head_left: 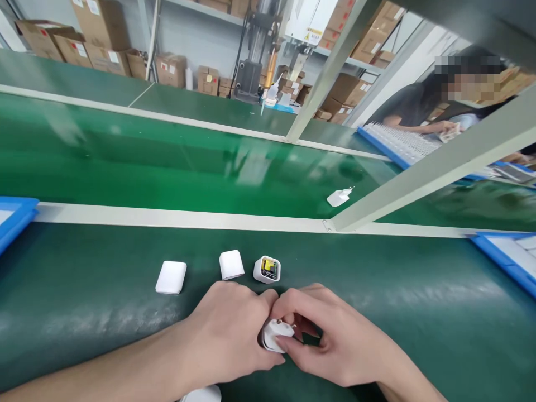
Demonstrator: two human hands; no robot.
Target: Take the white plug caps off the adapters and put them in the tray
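My left hand (232, 329) and my right hand (330, 338) meet over the dark green mat, both closed round one white charger plug (274, 334) with metal pins showing. Just beyond my fingers stands an open white charger shell (267, 269) with a yellow part inside. Left of it lie a white cap (231, 264) and another white shell (171, 277). A white piece (205, 394) peeks out under my left forearm at the bottom edge.
A finished white plug (339, 197) lies on the bright green conveyor belt (167, 162) beyond the white rail. Blue trays sit at the left edge (14, 218) and the right (502, 254). Another person works at far right behind a slanted frame post (419, 173). Cardboard boxes line the back.
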